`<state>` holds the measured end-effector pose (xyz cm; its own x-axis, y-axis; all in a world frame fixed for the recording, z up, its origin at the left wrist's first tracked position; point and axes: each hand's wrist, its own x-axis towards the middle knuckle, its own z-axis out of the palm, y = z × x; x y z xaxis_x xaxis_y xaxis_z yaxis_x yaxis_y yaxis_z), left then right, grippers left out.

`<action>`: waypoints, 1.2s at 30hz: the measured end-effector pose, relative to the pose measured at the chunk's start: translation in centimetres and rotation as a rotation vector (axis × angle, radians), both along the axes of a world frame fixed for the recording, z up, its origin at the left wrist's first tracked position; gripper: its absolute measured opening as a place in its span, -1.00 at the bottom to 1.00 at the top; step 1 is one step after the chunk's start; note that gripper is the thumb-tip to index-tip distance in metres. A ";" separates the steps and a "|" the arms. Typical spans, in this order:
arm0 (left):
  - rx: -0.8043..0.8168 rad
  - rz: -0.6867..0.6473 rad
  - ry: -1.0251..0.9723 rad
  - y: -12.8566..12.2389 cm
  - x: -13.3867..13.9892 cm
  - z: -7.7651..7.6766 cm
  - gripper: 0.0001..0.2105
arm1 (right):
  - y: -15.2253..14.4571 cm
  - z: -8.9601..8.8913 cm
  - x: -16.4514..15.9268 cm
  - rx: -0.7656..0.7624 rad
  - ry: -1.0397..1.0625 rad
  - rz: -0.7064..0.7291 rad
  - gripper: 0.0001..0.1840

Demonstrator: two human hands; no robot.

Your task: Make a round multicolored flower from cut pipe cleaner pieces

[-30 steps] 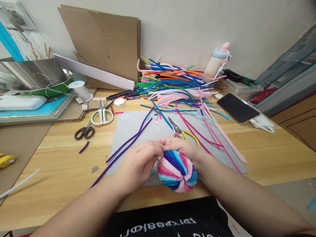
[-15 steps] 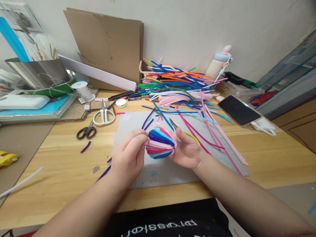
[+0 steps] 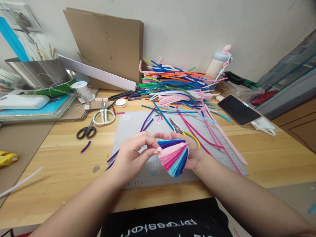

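A striped pipe-cleaner ball (image 3: 172,158), in pink, magenta, light blue, dark blue and purple, is held above the grey cutting mat (image 3: 145,179). Its stripes fan out from a pale tip on the left. My left hand (image 3: 135,153) pinches that tip between thumb and fingertips. From behind and to the right, my right hand (image 3: 194,154) cradles the ball, its fingers partly hidden by the stripes. Just beyond the right hand, pliers with yellow handles (image 3: 192,136) lie on the mat. Purple pipe cleaners (image 3: 147,125) lie past the left hand.
A heap of coloured pipe cleaners (image 3: 177,79) lies at the back. White-handled scissors (image 3: 104,117) and black-handled scissors (image 3: 86,131) are on the left. A phone (image 3: 239,110) rests at right, with a bottle (image 3: 218,64) behind. Cardboard (image 3: 106,42) leans on the wall.
The ball has moved right and toward me and has turned, so its stripes now fan out down to the right. My left hand has followed and pinches the tip. More of the pliers shows.
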<state>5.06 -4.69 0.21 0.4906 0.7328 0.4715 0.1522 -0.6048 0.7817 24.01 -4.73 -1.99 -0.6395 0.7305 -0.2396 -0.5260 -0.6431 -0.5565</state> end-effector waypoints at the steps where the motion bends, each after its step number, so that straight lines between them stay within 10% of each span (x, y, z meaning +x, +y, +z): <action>1: 0.012 0.009 0.008 0.0 -0.1 0.0 -0.95 | 0.1 0.0 0.0 -0.024 -0.002 0.004 -0.58; 10: 0.560 0.161 0.162 0.4 -1.0 0.7 -0.90 | 0.4 0.1 0.5 0.025 -0.004 -0.016 -0.41; 18: 0.437 0.187 0.255 0.6 -1.4 1.2 -0.91 | 0.1 -0.9 0.9 0.118 -0.040 -0.090 -0.65; 30: -0.661 0.130 -0.138 0.9 -0.5 0.3 -0.77 | 0.0 -0.7 0.5 0.610 -0.348 -0.217 -0.59; 36: -0.961 0.096 -0.307 1.2 -0.3 -0.9 -0.69 | 0.4 1.1 1.4 1.347 -0.799 -0.144 -0.93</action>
